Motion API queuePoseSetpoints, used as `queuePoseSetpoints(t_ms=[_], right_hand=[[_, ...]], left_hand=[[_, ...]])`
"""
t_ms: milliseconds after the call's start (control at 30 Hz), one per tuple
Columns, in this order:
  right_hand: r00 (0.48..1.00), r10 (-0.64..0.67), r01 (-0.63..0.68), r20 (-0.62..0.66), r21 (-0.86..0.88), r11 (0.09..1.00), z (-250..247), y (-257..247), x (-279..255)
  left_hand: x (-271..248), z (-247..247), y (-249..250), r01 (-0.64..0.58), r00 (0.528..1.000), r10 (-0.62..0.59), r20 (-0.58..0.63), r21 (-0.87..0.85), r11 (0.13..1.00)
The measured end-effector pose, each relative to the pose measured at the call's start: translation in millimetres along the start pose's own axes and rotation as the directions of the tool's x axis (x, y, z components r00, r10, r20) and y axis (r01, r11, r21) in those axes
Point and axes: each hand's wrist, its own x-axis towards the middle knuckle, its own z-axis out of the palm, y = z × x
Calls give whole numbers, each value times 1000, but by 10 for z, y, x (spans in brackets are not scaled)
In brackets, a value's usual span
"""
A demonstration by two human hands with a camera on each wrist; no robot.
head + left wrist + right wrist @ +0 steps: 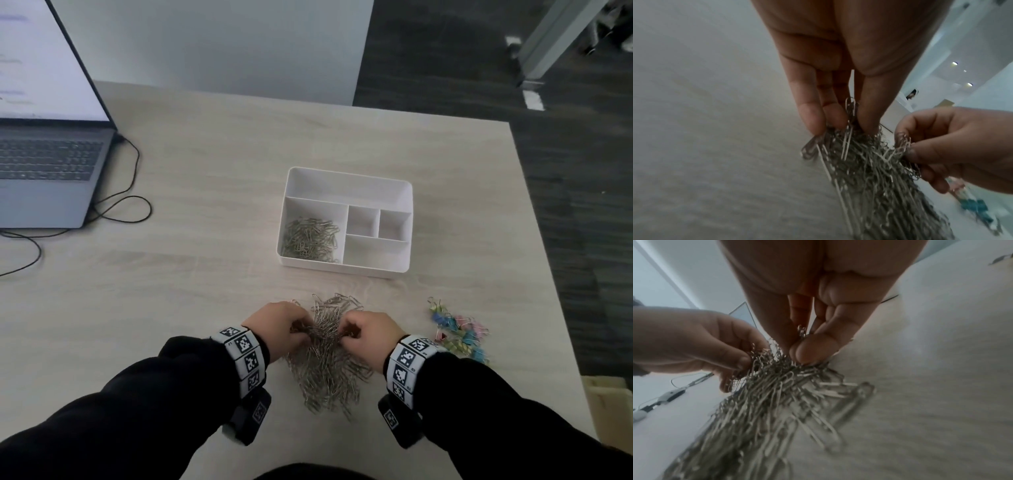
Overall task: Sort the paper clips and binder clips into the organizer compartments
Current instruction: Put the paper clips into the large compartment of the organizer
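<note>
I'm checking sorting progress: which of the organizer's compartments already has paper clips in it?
The large near-left compartment of the organizer holds a heap of silver paper clips. The long back one, the two small squares and the near-right one show only bare white floor.

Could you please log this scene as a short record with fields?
left hand: pinches paper clips from the pile
right hand: pinches paper clips from the pile
pile: paper clips on the table, near the person
organizer: holds paper clips in its left compartment; other compartments empty
binder clips: coloured, loose on the table, right of the pile
laptop: open, far left
</note>
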Motion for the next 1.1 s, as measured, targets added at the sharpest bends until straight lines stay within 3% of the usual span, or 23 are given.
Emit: queuePoseSetpoints(t_ms=[133, 333, 533, 733, 933, 1100], right_hand=[[999, 39, -41, 17, 140, 989, -114, -49, 86], [998, 62, -47, -30, 355, 934, -383, -275, 241], [983, 88, -9, -162, 434, 901, -642, -486, 499], [958, 115, -26, -264, 319, 947, -774, -630, 806], [963, 24, -7, -268, 67, 998, -854, -682, 930], [971, -23, 24, -239, 1, 1000, -841, -637, 972]], left_hand=[[21, -148, -11, 55, 998, -56, 0, -163, 985], [115, -504, 85, 70, 993, -106, -53, -462, 884], [333, -927, 165, -7, 970, -124, -207, -537, 844], [692, -1173, 205, -17, 916, -114, -385, -319, 948], [933, -1230, 271, -12, 933, -28, -360, -107, 994], [982, -1224, 269, -19, 943, 24, -331, 18, 1000]])
